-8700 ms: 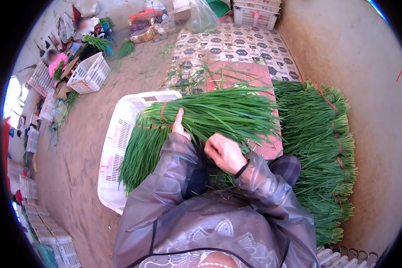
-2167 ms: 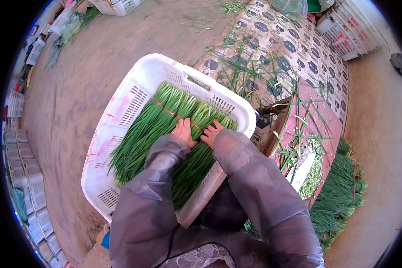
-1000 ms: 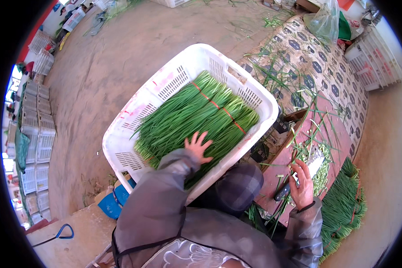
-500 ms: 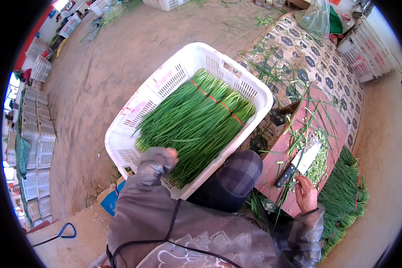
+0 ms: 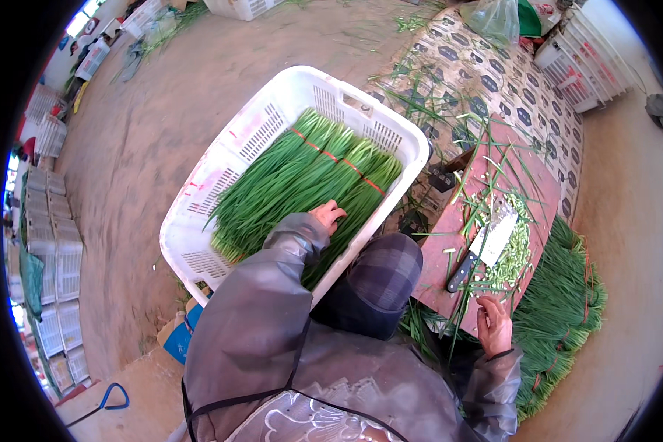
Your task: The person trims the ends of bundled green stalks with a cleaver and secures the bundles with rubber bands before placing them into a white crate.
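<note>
Banded bundles of garlic chives (image 5: pixel 287 184), tied with red bands, lie side by side in a white plastic crate (image 5: pixel 199 199). My left hand (image 5: pixel 330 216) rests on the leaves near the crate's right side, fingers bent a little and apart, gripping nothing. On the reddish board (image 5: pixel 438 283) to the right lies a cleaver (image 5: pixel 496 234) with a black handle, among chopped pale stem pieces (image 5: pixel 514 258) and loose green stalks. My right hand (image 5: pixel 495 324) is at the board's near edge, just below the cleaver handle, its fingers loosely curled and apart with nothing in them.
More banded chives (image 5: pixel 556 317) are heaped right of the board. My knee (image 5: pixel 385 276) stands between crate and board. Stacked white crates (image 5: pixel 586 66) stand at the far right, others (image 5: pixel 55 250) along the left. Stray leaves litter the patterned mat (image 5: pixel 508 81).
My left hand has moved right and up across the chives, away from the crate's near-left end. My right hand has shifted slightly down from the cleaver handle. The view has shifted a little.
</note>
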